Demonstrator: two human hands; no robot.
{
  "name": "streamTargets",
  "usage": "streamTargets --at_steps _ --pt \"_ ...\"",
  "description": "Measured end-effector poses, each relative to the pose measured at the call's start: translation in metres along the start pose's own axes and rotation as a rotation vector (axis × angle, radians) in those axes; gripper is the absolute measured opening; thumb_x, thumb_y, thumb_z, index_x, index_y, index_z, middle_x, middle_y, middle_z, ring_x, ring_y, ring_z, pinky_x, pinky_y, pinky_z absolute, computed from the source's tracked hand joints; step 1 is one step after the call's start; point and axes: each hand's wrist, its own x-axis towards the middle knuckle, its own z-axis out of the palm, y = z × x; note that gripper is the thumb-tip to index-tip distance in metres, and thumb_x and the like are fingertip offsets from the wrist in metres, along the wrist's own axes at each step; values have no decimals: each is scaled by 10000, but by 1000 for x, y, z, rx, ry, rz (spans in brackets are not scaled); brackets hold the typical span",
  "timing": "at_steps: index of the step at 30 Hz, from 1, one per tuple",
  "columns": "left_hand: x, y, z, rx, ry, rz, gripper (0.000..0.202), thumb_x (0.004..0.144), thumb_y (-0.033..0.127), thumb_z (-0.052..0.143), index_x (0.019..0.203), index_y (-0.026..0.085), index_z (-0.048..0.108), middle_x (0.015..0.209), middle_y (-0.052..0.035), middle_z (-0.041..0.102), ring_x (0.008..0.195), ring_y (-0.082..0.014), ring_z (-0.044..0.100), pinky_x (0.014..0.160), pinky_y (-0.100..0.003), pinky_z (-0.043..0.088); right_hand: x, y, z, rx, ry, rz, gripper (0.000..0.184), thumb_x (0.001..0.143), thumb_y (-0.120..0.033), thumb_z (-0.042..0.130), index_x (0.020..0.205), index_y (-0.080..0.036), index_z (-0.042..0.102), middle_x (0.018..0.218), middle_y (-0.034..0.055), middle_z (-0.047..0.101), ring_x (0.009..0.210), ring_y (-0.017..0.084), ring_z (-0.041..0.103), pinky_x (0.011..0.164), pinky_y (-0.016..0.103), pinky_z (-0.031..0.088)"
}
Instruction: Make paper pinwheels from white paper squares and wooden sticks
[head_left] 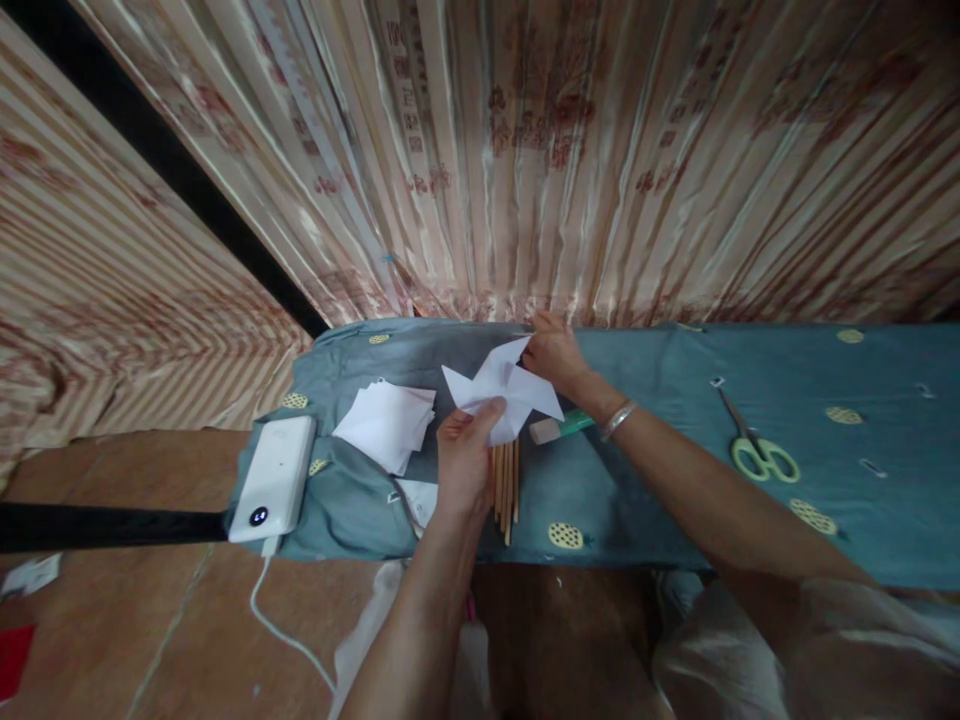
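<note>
A white paper pinwheel (513, 382) with pointed blades is held over the bench by my left hand (466, 450). The thumb presses near its middle; the other fingers are mostly hidden behind the paper. My right hand (553, 352) is at the pinwheel's upper right blade, its fingers curled in beside the blade tip. What those fingers hold, if anything, I cannot make out. Under the pinwheel lies a bundle of thin wooden sticks (507, 490), its upper ends covered. An eraser-like block (546, 431) with a green part sits just right of the pinwheel.
Left of my hands lies a stack of white paper squares (386, 422). A white power bank (276, 475) with a cable stands at the left end of the cloth-covered bench (645, 500). Green-handled scissors (761, 452) lie to the right. A striped curtain (510, 180) hangs behind.
</note>
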Motion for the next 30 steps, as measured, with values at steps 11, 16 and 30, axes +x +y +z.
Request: streamTargets --at_steps 11,16,30 --pt "4 -2 3 29 19 44 248 520 273 830 697 147 712 687 -4 723 624 -144 645 661 -257 461 -64 20 -36 312 340 13 140 842 -228 613 854 -190 747 1313 123 592 1310 297 465 1079 489 393" --pt "0 -12 8 61 -3 21 242 499 269 845 662 147 715 672 -1 721 612 -125 632 676 -249 464 -144 42 -49 406 282 -6 153 863 -268 606 851 -198 741 1308 124 599 1329 298 454 1089 517 386" --pt "-9 -55 31 162 -42 -57 250 437 246 866 627 158 730 615 -1 711 564 -113 614 604 -231 453 -216 70 -51 289 67 -62 197 893 -223 545 908 -168 733 1347 161 569 1312 318 470 1061 531 426"
